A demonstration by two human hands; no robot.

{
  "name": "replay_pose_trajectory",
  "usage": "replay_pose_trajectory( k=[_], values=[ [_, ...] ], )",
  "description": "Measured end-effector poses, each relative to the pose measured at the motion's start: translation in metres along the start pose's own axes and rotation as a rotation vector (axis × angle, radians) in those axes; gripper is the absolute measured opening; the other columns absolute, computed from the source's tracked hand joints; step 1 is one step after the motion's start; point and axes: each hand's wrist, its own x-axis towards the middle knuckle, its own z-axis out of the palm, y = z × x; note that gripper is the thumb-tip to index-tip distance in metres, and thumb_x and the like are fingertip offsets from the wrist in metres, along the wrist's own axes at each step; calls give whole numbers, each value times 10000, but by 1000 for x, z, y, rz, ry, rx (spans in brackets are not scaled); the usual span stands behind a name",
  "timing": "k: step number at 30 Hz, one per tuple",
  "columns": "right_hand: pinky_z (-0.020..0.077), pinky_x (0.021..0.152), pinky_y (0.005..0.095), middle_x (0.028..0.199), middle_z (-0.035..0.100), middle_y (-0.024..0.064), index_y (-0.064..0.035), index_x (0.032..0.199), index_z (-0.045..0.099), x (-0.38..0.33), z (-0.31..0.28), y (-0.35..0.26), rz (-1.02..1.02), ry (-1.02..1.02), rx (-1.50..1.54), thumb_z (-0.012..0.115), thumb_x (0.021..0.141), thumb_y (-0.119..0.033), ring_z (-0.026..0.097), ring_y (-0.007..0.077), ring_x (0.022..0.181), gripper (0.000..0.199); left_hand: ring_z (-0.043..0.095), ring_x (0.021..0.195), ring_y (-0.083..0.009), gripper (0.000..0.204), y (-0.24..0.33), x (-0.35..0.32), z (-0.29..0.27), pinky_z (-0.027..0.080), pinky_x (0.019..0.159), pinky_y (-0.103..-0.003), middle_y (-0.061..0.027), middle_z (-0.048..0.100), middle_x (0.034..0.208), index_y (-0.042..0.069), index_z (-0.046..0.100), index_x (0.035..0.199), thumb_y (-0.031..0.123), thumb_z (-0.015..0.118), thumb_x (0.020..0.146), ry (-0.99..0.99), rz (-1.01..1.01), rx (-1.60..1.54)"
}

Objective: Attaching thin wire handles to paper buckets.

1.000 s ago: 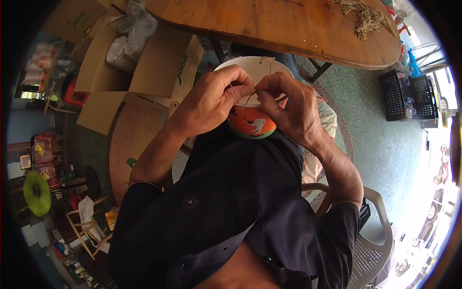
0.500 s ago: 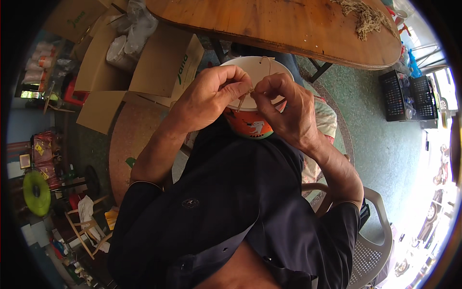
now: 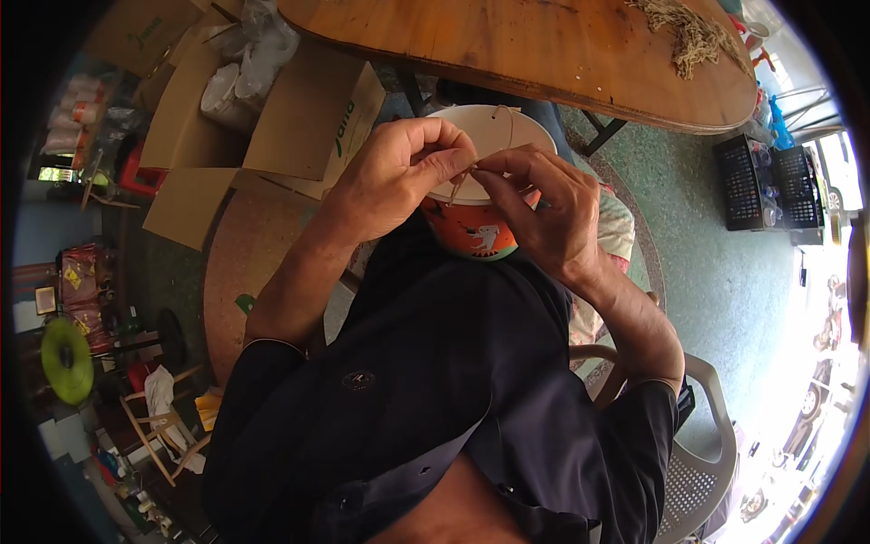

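Note:
Over a paper bucket with an orange outside and a white inside, my two hands meet at their fingertips. My left hand pinches a thin tan string, thumb against bent forefinger. From the other side my right hand pinches the same string, its fingertips touching or almost touching the left ones. One length of string curves up to the bucket's far rim, and a short piece dangles below the left fingers. Any knot between the fingertips is too small to make out. The bucket rests at my lap.
Ahead stands a wooden table with a heap of tan string at its far right. An open cardboard box holding plastic bags is at left. Black crates sit on the floor at right. A plastic chair is under me.
My right hand's fingers have straightened somewhat and shifted slightly, still pinching the string. The left hand and the bucket have barely moved.

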Motion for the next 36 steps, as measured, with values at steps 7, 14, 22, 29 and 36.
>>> replay_pose_trajectory(
  k=[7,14,22,29,36],
  values=[
    [574,584,301,869,759,91,-23,964,751,1,1,-1,17,32,17,816,838,-48,716,217,668,144,617,896,-83,154,0,2,5,511,830,-234,-20,671,941,-39,669,1041,115,656,1032,65,24,52],
    [572,564,299,834,741,94,-23,962,748,1,0,-2,73,24,9,798,856,-43,715,205,639,120,635,857,-82,164,3,0,14,520,797,-233,-34,702,934,-40,696,1036,122,688,1014,141,63,137],
    [590,577,275,832,725,81,-26,933,733,1,-3,-4,116,1,86,742,846,-8,736,184,668,90,643,868,-80,150,-2,2,11,534,804,-229,-40,705,962,-32,674,1089,91,695,1005,100,53,30],
    [592,600,279,840,725,86,-15,928,723,4,-8,1,137,12,117,719,845,-7,736,176,681,84,640,896,-74,186,-1,3,6,533,809,-233,-34,694,995,-25,651,1144,97,693,1009,79,55,-33],
    [575,640,296,823,733,89,-6,907,707,8,-11,5,244,11,146,721,842,-22,702,174,678,68,636,836,-77,158,0,3,-1,521,752,-241,-27,666,949,-18,635,1158,92,618,1045,24,37,-56]
  ],
)
